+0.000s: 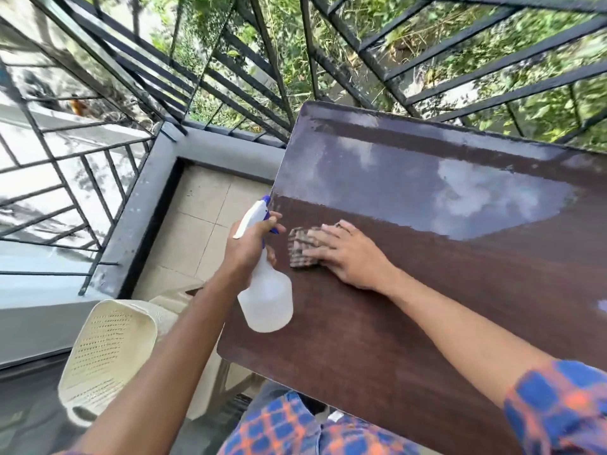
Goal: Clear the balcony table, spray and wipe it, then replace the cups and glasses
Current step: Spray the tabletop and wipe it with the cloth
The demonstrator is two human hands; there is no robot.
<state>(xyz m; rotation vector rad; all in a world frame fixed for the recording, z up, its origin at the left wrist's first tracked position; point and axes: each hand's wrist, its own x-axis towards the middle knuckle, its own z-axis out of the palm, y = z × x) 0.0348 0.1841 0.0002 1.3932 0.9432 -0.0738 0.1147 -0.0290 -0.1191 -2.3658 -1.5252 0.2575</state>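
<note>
Table: dark brown top, bare of cups and glasses; its left edge juts out over the tiled floor.
Cups and glasses: none in view; where they were put cannot be told.
Left hand: fingers curled round the neck of the spray bottle, one finger out by the blue trigger; the bottle hangs over the table's left edge, nozzle pointing up and away.
Right hand: flat, fingers straight and close together, pressing a checked cloth to the top near the left edge.
Stage: looks like wiping under way, replacing not yet begun.
Sheen: broad pale patch on the far half, mirroring the sky; wet film or plain gloss, cannot tell.
Risk, cloth: it sits close to the edge; a stroke carried leftward could push it off onto the floor.
Risk, bottle: held by the neck alone, beside the wiping hand; a knock from that hand or a slack grip could drop it onto the chair below.
Risk, spray: with the nozzle aimed outward, a stray squeeze would go toward the railing, not the top.
Risk, coverage: the cloth is small against the top, so far corners may be missed or left streaked.
Risk, replacing: glasses set on a damp top could slide.
</note>
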